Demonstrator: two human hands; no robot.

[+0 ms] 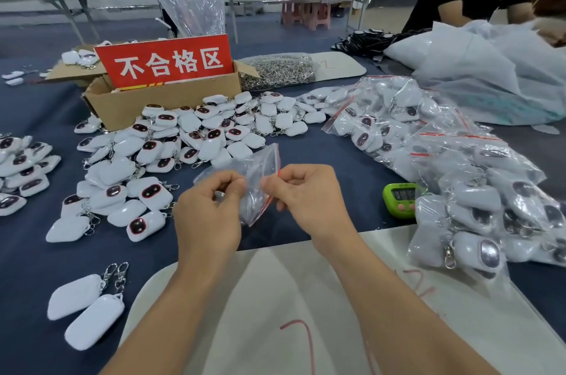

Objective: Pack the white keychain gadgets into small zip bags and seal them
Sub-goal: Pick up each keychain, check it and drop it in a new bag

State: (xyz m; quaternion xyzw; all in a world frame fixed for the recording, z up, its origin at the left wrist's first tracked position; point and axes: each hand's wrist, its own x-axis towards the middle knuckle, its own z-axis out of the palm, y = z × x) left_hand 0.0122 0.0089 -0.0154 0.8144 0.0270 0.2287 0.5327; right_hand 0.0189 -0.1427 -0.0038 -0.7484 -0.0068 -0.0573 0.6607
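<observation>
Fingers (236,185) of both our hands were curled in a pinch on one small zip bag (258,172), the left hand (211,215) on its clear side and the right hand (306,197) at its red-striped edge. We held it in the air above the blue table (337,160), and it looked empty.

We judged the step to be opening the mouth. It was best to rub thumb against forefinger until the two layers parted, then draw them wide enough for a gadget and its clip.

Two loose gadgets (85,310) lay near our left forearm, the handiest to take next. Beyond the bag spread the big pile of gadgets (183,145). To the right were a green timer (399,198) and a heap of filled bags (474,185). Farther off stood a cardboard box (159,105) with a red sign (168,61) marking rejects, and we thought good pieces belonged well away from it.
</observation>
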